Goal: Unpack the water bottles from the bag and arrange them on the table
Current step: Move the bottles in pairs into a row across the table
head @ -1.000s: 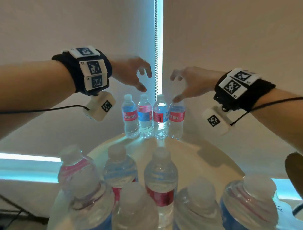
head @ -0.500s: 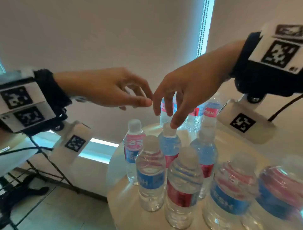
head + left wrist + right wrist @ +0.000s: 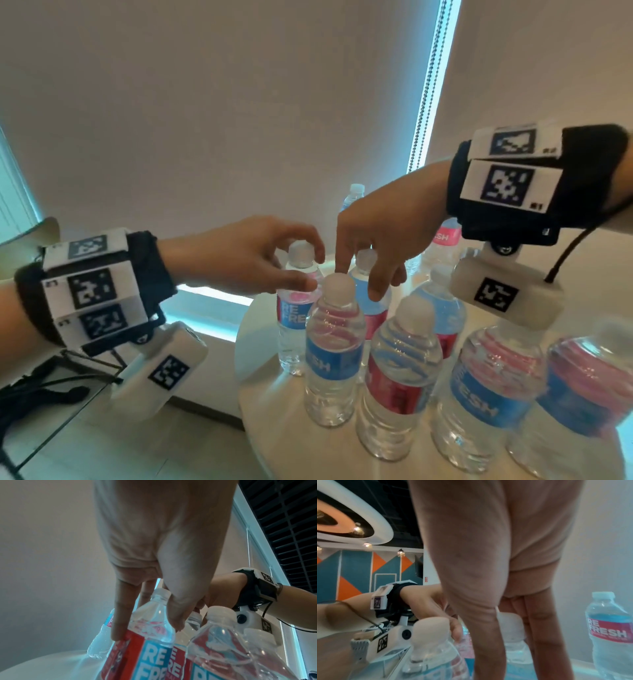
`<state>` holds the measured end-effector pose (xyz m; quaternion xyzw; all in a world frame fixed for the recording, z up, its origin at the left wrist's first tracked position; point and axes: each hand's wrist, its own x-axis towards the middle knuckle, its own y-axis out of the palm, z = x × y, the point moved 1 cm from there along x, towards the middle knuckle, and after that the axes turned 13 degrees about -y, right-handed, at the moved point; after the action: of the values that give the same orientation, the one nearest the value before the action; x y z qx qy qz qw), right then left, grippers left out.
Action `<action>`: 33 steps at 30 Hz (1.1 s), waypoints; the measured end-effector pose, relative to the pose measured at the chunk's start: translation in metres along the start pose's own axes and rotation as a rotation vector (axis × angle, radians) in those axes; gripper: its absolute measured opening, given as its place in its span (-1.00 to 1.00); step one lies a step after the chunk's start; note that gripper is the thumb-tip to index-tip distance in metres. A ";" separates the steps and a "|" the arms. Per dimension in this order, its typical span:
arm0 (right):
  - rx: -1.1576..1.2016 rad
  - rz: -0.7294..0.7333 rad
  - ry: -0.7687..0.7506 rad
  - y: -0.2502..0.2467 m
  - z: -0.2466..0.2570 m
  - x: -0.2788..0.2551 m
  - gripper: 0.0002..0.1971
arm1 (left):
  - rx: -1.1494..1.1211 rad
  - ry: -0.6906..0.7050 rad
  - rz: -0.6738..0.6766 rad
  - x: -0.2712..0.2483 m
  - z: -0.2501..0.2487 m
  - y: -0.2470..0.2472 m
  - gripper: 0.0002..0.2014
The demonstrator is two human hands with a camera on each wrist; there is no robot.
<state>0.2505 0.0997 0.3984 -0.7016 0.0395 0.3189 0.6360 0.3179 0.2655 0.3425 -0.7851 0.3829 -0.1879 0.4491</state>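
Several clear water bottles with red and blue labels stand upright on a round white table (image 3: pixel 270 431). My left hand (image 3: pixel 310 269) curls round the neck of the leftmost bottle (image 3: pixel 291 318), thumb in front and fingers behind the cap. In the left wrist view the same hand (image 3: pixel 146 631) straddles that bottle (image 3: pixel 154 622), with the thumb on its shoulder. My right hand (image 3: pixel 361 277) reaches down from the right and pinches the neck of the bottle beside it (image 3: pixel 375 320); its cap (image 3: pixel 511 618) shows between thumb and fingers. No bag is in view.
A front row of bottles (image 3: pixel 399 377) stands close below both wrists, and more bottles (image 3: pixel 443 240) stand behind the right hand. The table's left edge (image 3: pixel 239 359) drops to the floor. A glass stand (image 3: pixel 51 394) with black cables sits low left. A bead chain (image 3: pixel 424 85) hangs on the blind.
Both hands came down from above the bottles and closed round the necks of two neighbouring bottles. The head view swung left and nearer to the table.
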 end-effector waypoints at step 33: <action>0.109 -0.132 0.347 -0.030 -0.179 0.052 -0.45 | -0.162 -0.015 -0.005 0.219 -0.007 -0.006 -0.74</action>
<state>0.3763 -0.0406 0.3964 -0.7116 0.1199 0.1480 0.6763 0.4551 0.0950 0.3401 -0.8212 0.3917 -0.1515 0.3863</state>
